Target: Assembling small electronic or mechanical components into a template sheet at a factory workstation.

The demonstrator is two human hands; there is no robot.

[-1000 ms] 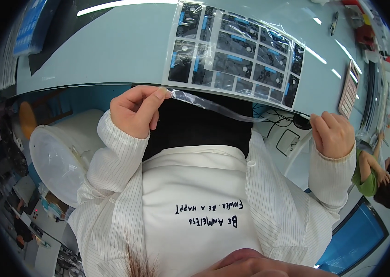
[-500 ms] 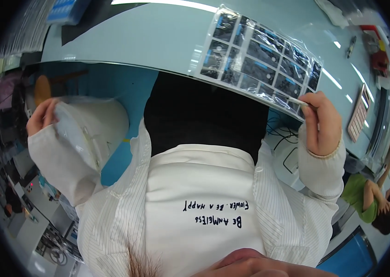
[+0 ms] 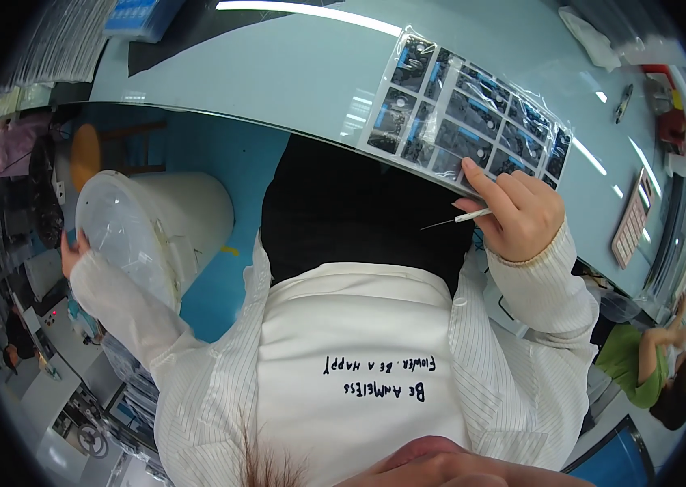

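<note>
A clear plastic sheet of small dark-filled pouches (image 3: pixel 473 114) lies on the pale blue table (image 3: pixel 278 73), its near edge over the table's rim. My right hand (image 3: pixel 517 215) rests its forefinger on that near edge and pinches a thin white stick (image 3: pixel 457 219) that points left. My left hand (image 3: pixel 73 247) is stretched out to the far left, at the rim of a white bin (image 3: pixel 172 219) lined with a clear bag. The bin hides most of the hand, so what it holds does not show.
A pink calculator (image 3: pixel 631 219) and a pen (image 3: pixel 623 101) lie on the table's right part. A person in green (image 3: pixel 643 373) sits at the lower right. An orange stool (image 3: pixel 85 154) stands beyond the bin on the blue floor.
My left hand let go of the sheet's clear strip end and swung left to the bin. My right hand moved onto the sheet's near edge, and the sheet lies flat now.
</note>
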